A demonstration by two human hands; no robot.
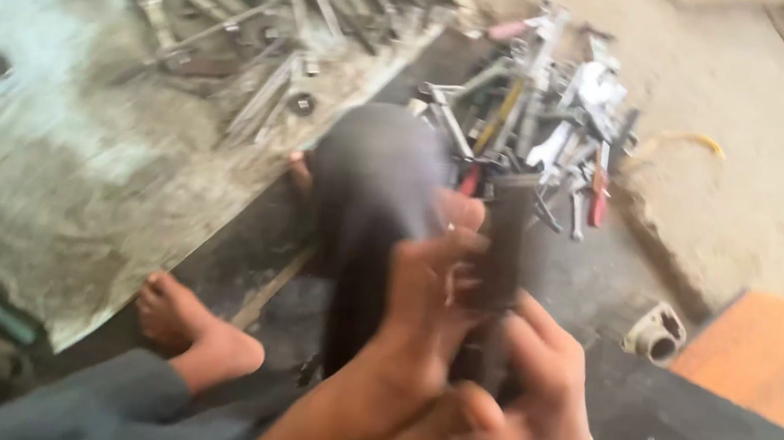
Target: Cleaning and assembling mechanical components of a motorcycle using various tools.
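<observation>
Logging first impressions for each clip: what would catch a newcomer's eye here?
Both hands, the left hand and right hand, grip a dark, blurred part at centre frame. Beyond them a heap of hand tools lies on the floor. A bare foot rests at lower left beside a worn metal sheet.

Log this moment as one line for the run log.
left hand: on dark bar | right hand: gripping dark bar, blurred | behind: tool pile | floor: bare foot, metal sheet

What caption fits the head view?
Left hand and right hand grip a dark blurred bar above a tool pile, bare foot nearby.
</observation>
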